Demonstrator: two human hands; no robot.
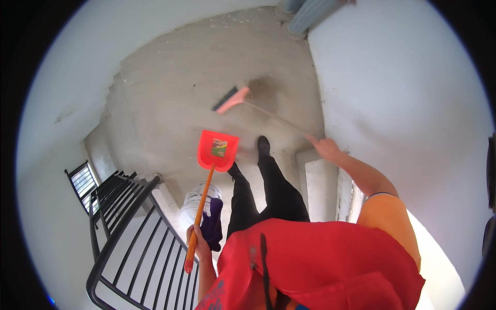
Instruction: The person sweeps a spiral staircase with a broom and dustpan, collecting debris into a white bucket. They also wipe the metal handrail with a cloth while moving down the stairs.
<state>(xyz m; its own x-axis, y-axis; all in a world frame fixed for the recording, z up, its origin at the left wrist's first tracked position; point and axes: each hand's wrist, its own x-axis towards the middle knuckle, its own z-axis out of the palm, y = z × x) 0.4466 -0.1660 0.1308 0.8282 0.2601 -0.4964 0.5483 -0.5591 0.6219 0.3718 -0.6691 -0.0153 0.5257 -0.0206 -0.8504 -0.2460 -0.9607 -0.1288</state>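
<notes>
My left hand (pixel 200 245) grips the orange handle (pixel 204 197) of a long-handled dustpan and also has a dark purple cloth (pixel 212 226) at it. The red pan (pixel 218 150), with a printed sticker inside, is out in front of my feet. In my right hand (pixel 327 150) is the thin stick (pixel 277 118) of a broom, held out to the right. Its pink head (pixel 234 100) with dark bristles (pixel 224 99) is blurred, over the concrete floor beyond the pan. Whether the bristles touch the floor I cannot tell.
A dark metal railing (pixel 128 232) runs along my left, with a whitish translucent bucket (pixel 190 207) beside it. A damp-looking dark stain (pixel 264 93) marks the concrete floor (pixel 174 85). Grey pipes (pixel 313 17) stand in the far corner, and a white wall (pixel 395 89) rises on the right.
</notes>
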